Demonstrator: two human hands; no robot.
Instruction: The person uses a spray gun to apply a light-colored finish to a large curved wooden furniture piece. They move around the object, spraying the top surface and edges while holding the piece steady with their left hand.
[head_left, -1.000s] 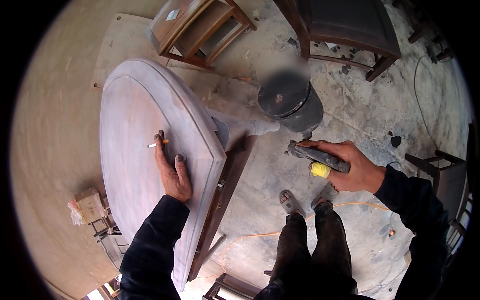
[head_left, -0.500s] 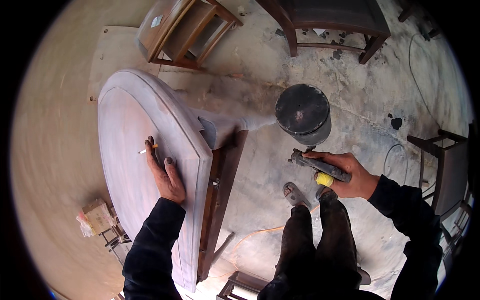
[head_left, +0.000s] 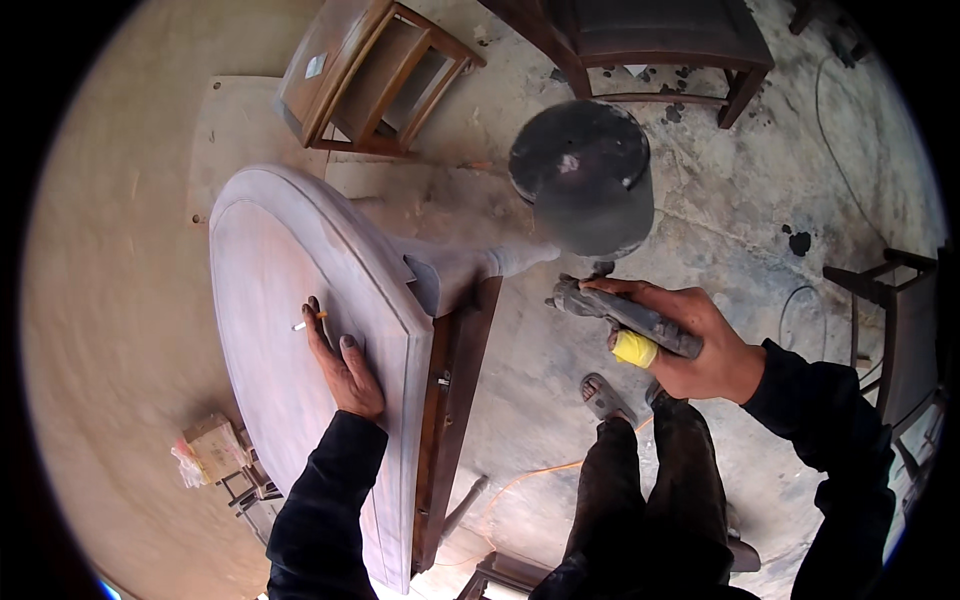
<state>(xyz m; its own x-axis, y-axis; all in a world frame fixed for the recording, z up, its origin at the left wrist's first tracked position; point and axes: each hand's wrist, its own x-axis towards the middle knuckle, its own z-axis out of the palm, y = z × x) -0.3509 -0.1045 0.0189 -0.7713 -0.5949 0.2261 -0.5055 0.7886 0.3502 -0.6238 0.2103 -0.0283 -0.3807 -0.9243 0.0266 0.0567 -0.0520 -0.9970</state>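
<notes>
Head view: a pale, round-ended tabletop (head_left: 265,280) is being shown to the left of the person's legs, with a dark brown underframe (head_left: 462,390) being exposed along its right side. On its face the left hand (head_left: 355,380) is being laid palm down, the fingers being kept nearly straight and close together; a cigarette (head_left: 300,326) is being gripped between them near the tips. By the right hand (head_left: 715,340), a dark, stained spray tool (head_left: 640,322) is being held over the floor, the fingers being closed around its grip and its head being pointed to the left. Beside those fingers a yellow wrapping (head_left: 636,348) is being seen, apparently around one fingertip. Just beyond the tool's head a black cylindrical cup (head_left: 600,215) is being shown, seemingly being joined to it by a short neck. The tabletop is being left well apart from the tool.

Near the far end of the tabletop a brown wooden piece of furniture (head_left: 375,80) is being seen, and a dark chair (head_left: 665,45) is being partly cut off at the top. Beyond the tabletop's left edge a cardboard box (head_left: 214,447) is being glimpsed, while an orange cord (head_left: 535,474) is being shown along the floor.
</notes>
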